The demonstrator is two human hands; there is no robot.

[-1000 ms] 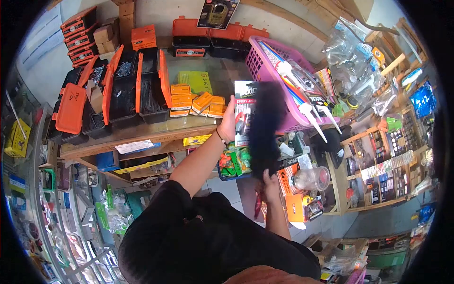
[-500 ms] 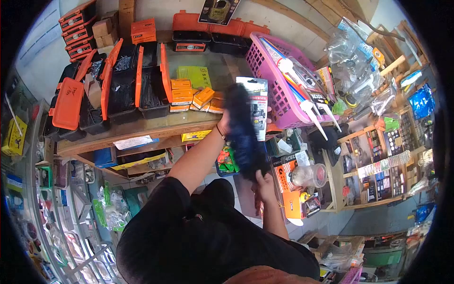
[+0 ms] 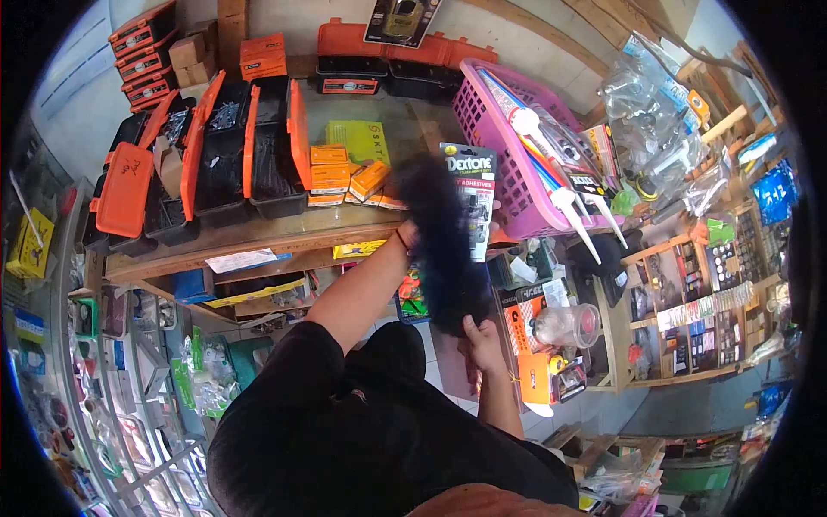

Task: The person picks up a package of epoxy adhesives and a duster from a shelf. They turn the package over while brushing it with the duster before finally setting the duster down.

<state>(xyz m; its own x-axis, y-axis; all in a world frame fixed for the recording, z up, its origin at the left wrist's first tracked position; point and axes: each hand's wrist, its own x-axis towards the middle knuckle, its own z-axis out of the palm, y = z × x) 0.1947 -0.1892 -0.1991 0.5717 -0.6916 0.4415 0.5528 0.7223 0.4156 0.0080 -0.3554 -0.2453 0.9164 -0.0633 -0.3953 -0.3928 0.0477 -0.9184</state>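
Note:
A black fluffy duster [image 3: 448, 258], blurred by motion, slants across the middle of the view. My right hand [image 3: 485, 343] is closed round its lower end, thumb on top. Behind the duster, a Dextone adhesive blister pack [image 3: 479, 202] is held upright at the table's front edge. My left hand [image 3: 408, 234] reaches in at the pack's left side; the duster hides most of it, and fingertips show by the pack's right edge. Small orange boxes [image 3: 330, 178] and a yellow-green box [image 3: 357, 140] lie on the table close to my left hand.
Open black boxes with orange lids [image 3: 224, 164] line the table's left side. A pink basket [image 3: 495, 146] with sealant tubes stands on the right. Below it are a clear plastic jar [image 3: 564, 327] and an orange box [image 3: 534, 379]. Glass shelving [image 3: 129, 405] runs along the left.
The duster has swept slightly over the pack's lower left part, and the pack's upper label shows more. Both hands keep nearly the same place.

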